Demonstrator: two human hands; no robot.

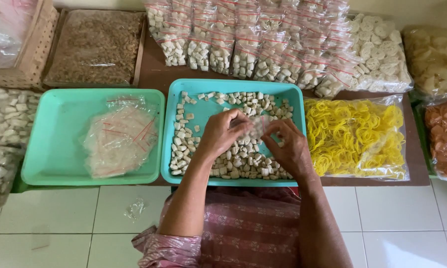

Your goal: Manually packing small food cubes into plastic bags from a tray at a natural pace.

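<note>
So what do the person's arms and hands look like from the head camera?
Both forearms are bare from the elbow down. The left hand and right hand wear no gloves, and I see no rings, watch or bracelet. Only a pink patterned garment shows below, bunched near the left elbow.

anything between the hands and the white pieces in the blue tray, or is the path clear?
Nothing visible blocks them. The left hand and right hand hover right over the white pieces in the blue tray, holding a small clear bag between them. The pile of empty bags sits apart in the green tray.
</note>
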